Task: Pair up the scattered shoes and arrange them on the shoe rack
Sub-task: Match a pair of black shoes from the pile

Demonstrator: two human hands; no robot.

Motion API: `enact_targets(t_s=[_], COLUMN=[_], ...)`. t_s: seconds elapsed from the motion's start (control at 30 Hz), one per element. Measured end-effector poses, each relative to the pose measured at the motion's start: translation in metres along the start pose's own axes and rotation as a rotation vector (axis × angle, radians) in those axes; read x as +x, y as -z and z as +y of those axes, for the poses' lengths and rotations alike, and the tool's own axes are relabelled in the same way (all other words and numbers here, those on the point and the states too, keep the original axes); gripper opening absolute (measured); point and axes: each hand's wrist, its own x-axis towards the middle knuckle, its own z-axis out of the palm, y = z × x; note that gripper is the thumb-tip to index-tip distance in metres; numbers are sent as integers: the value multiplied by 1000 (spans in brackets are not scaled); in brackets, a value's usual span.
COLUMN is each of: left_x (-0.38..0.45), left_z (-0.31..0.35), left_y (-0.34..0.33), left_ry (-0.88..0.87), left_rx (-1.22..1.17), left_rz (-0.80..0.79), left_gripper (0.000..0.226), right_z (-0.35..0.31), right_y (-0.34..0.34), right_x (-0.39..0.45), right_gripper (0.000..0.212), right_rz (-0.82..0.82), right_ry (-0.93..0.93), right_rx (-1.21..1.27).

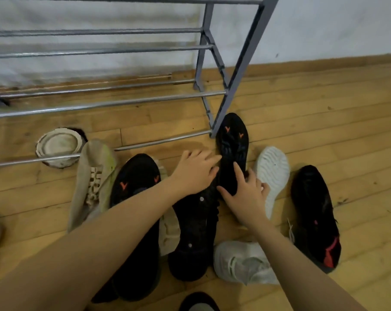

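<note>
The shoe rack (234, 70), a grey frame with bare metal rails, fills the upper left against a white wall (324, 25). Its nearest leg comes down on the wooden floor (324, 113) just beside the toe of a sole-up shoe.

Below the rack the shoes lie in a loose cluster. At left, a black shoe (136, 221) lies sole up with orange marks showing, its long axis running from near the camera away towards the rack, with the left forearm crossing over it. A beige and lime shoe (93, 182) lies along its left side, pointing the same way. In the middle a black shoe with small white dots (194, 234) runs near to far. Beyond it a second orange-marked black shoe (232, 147) lies sole up, its far end pointing away at the rack's leg.

At far right a black and red shoe (315, 216) lies upright, toe away. A white shoe (273, 176) sits sole up between it and the middle ones, and another white shoe (241, 261) rests nearer the camera.

The left hand (196, 173) lies on the second sole-up shoe, fingers straight and spread along its left edge. The right hand (243, 196) holds the same shoe from the right, forefinger and thumb on the sole, other fingers curled behind.

A round white dish (60, 145) sits under the lowest rails.
</note>
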Motion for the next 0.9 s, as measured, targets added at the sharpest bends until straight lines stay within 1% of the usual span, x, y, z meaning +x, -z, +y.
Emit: enact_targets(t_s=[0.1, 0.17, 0.33, 0.43, 0.5, 0.6, 0.67, 0.73, 0.77, 0.83, 0.9], left_x=[15, 22, 40, 42, 41, 36, 28, 19, 13, 0, -14], left_z=[-5, -12, -22, -16, -11, -10, -4, 9, 14, 20, 21], left_y=[-10, -15, -26, -32, -34, -30, -24, -17, -14, -10, -7], left_ry=[6, 1, -62, -44, -5, 10, -44, -101, -93, -28, 32], left_rx=[61, 110, 110, -52, -221, -448, -559, -681, -722, -719, -690], left_rz=[-152, -208, -252, -261, -249, -110, -17, 27, 33, 31, -27], left_gripper=[45, 46, 47, 47, 47, 45, 44, 43, 43, 44, 45], right_z=[2, 6, 12, 9, 6, 2, 2, 3, 3, 4, 4], right_y=[-9, -13, -16, -13, -7, 10, 20, 26, 28, 30, 32], right_x=[6, 8, 13, 10, 9, 5, -1, -11, -17, -31, -47], right_gripper=[80, 79, 71, 68, 65, 62, 59, 55, 54, 54, 54], right_rz=[-4, 28, 136, 202, 247, 314, 377, 416, 418, 409, 411], right_ry=[7, 36, 105, 86, 80, 97, 127, 145, 144, 136, 128], right_rx=[47, 61, 124, 201, 292, 516, 544, 543, 551, 571, 593])
